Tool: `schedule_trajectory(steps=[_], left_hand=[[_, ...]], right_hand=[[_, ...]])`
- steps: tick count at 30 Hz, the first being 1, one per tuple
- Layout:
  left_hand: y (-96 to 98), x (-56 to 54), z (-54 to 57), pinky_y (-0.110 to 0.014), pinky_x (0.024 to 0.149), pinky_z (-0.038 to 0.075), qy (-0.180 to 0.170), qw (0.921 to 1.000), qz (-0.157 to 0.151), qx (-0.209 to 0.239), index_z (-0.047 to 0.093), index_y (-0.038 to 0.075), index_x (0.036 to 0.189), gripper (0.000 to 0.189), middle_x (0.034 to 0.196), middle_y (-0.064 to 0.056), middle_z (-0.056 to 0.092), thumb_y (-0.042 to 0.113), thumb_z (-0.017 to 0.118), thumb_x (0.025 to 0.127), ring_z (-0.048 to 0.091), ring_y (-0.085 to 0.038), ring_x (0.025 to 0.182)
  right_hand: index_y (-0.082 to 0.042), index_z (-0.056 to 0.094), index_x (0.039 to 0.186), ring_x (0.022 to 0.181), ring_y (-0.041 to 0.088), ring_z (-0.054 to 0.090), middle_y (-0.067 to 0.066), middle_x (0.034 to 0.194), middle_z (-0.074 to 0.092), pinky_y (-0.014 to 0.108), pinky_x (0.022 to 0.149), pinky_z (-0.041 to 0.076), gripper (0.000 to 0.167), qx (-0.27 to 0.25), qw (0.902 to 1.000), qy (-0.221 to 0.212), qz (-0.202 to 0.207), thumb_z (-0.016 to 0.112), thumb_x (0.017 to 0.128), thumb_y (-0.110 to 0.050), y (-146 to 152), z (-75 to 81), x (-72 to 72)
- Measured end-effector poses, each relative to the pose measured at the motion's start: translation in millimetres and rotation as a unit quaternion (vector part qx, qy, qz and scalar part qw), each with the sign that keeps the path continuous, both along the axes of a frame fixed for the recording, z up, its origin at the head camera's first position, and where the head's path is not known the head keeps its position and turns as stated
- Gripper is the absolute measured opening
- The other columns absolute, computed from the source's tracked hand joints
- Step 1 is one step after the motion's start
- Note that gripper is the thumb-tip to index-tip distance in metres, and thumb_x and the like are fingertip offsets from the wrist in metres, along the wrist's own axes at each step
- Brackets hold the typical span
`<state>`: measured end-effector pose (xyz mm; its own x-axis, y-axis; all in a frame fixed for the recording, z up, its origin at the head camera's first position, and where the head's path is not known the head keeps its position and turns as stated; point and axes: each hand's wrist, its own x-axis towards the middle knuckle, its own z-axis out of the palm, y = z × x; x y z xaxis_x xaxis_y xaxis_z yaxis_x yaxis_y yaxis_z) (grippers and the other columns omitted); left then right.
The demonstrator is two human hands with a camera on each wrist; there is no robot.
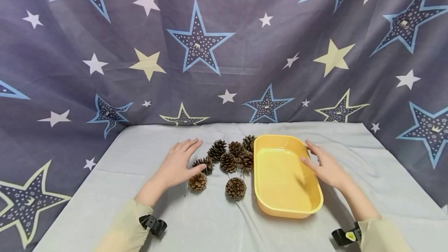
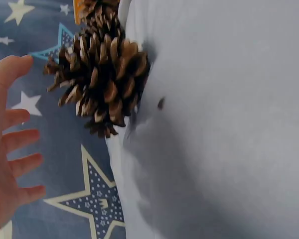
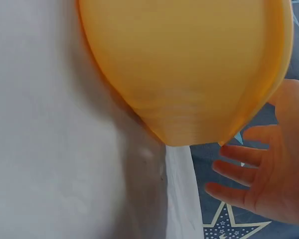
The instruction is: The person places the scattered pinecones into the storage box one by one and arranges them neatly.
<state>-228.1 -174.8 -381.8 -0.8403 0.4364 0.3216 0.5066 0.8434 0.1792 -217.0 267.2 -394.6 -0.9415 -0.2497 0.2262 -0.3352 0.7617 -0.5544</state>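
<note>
One star-printed backdrop [image 1: 259, 63] rises beyond both hands and meets the far edge of one table under a pale cloth [image 1: 217, 228]. The table's side edges run outside each hand, leaving a strip of bare cloth left of the left hand and another right of the right hand; more open cloth lies between the wrists, on the near side.

One yellow tub [image 1: 280, 178] sits upright between the hands, just inside the right hand, its long sides running away from the person.

Two hands, in two pale sleeves [image 1: 124, 224], reach in. The right hand [image 1: 325, 166] is at the tub's right edge, thumb over the rim and fingers loosely extended outside, not clenched; whether it touches the rim I cannot tell. The left hand [image 1: 178, 165] is released, fingers extended, its thumb just above the nearest cones, with a gap showing in the left wrist view.

Two black wrist devices [image 1: 153, 224] are strapped on, one behind each hand.

Eight pine cones [image 1: 228, 162] show: two beside the left thumb, five bunched between that hand and the tub, one alone nearer the person. The bunch crowds the tub's left edge.

One dark speck [image 2: 161, 103] lies near the left-hand cones.
</note>
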Motion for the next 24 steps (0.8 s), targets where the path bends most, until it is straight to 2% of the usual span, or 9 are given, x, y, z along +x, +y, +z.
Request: schedule_trajectory(steps=[6, 10, 13, 20, 24], left_hand=[[12.6, 8.7, 0.3, -0.049, 0.104, 0.03, 0.017, 0.9993, -0.033, 0.011, 0.038, 0.012, 0.138, 0.071, 0.136, -0.008, 0.045, 0.048, 0.06, 0.081, 0.042, -0.028, 0.124], [21.7, 14.9, 0.6, -0.048, 0.104, 0.032, 0.018, 0.9985, -0.049, 0.011, 0.037, 0.012, 0.138, 0.071, 0.135, -0.007, 0.046, 0.048, 0.06, 0.081, 0.042, -0.026, 0.123], [28.4, 20.0, 0.5, -0.046, 0.104, 0.032, 0.017, 0.998, -0.06, 0.011, 0.037, 0.014, 0.139, 0.072, 0.134, -0.006, 0.047, 0.049, 0.06, 0.081, 0.043, -0.025, 0.123], [43.2, 29.4, -0.8, -0.046, 0.106, 0.029, -0.008, 0.9955, -0.093, 0.017, 0.038, 0.015, 0.138, 0.072, 0.135, -0.006, 0.046, 0.051, 0.059, 0.08, 0.042, -0.024, 0.124], [50.9, 32.4, -2.2, -0.047, 0.105, 0.03, -0.031, 0.9932, -0.112, 0.012, 0.041, 0.014, 0.136, 0.073, 0.134, -0.006, 0.046, 0.053, 0.061, 0.078, 0.042, -0.025, 0.123]], right_hand=[[0.004, 0.021, 0.141, 0.112, 0.045, 0.047, 0.031, 0.13, 0.041, 0.052, 0.084, 0.047, 0.064, -0.053, 0.9974, -0.045, -0.018, 0.052, 0.092, -0.022, -1, -2.0, 5.4], [0.004, 0.022, 0.141, 0.107, 0.044, 0.051, 0.031, 0.126, 0.044, 0.049, 0.081, 0.05, 0.062, -0.074, 0.9952, -0.058, -0.029, 0.052, 0.09, -0.015, -1, -3.8, 8.5], [0.004, 0.022, 0.141, 0.106, 0.044, 0.052, 0.032, 0.125, 0.045, 0.049, 0.084, 0.048, 0.061, -0.094, 0.9928, -0.068, -0.03, 0.052, 0.089, -0.012, 0, -6.3, 9.5], [0.006, 0.02, 0.14, 0.108, 0.044, 0.051, 0.033, 0.125, 0.043, 0.04, 0.082, 0.049, 0.061, -0.127, 0.9873, -0.093, -0.018, 0.05, 0.089, -0.008, 2, -10.4, 9.2], [0.007, 0.018, 0.14, 0.108, 0.044, 0.05, 0.034, 0.125, 0.041, 0.029, 0.079, 0.049, 0.061, -0.148, 0.9826, -0.113, -0.007, 0.049, 0.089, -0.007, 3, -10.0, 7.8]])
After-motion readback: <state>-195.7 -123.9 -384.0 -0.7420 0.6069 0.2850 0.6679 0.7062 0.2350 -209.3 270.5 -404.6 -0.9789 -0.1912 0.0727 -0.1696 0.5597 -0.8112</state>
